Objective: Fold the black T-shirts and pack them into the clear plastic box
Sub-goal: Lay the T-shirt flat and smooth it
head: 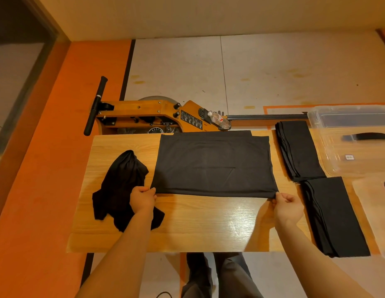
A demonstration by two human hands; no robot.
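A black T-shirt (214,164) lies flat on the wooden table (198,222) as a wide rectangle. My left hand (142,198) pinches its near left corner. My right hand (287,206) pinches its near right corner. A crumpled black T-shirt (120,181) lies left of it, partly under my left forearm. Two folded black T-shirt stacks sit to the right, one farther back (299,149) and one nearer (333,216). The clear plastic box (329,117) stands at the far right with a dark garment inside.
A clear lid with a black handle (359,155) lies beside the box. A wooden rowing machine (148,115) with a water bottle (219,119) stands behind the table. An orange floor strip runs along the left. My legs show below the table's near edge.
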